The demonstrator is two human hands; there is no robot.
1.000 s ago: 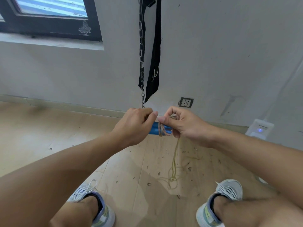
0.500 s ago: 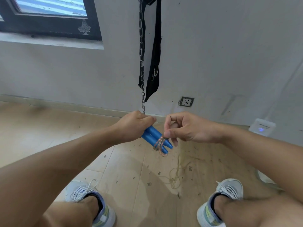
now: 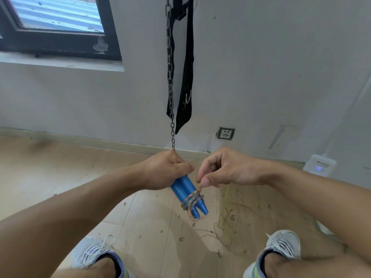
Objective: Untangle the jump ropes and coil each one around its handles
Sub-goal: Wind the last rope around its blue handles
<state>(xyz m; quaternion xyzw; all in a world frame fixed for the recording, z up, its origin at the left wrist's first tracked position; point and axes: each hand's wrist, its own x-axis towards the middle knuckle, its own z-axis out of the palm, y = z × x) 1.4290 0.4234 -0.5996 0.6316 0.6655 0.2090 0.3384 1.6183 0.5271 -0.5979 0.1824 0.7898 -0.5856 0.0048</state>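
Where rope wraps, handles protrude.

— How was the light?

— Soft and even daylight, brightest at the dark-framed window on my upper left. No glare anywhere.

— Shadows?

— A faint one of me lay on the pale tiled floor, between my shoes.

— Sharpness?

— Centre was crisp. My forearms ballooned at the bottom corners, and the grey painted wall bowed toward the edges.
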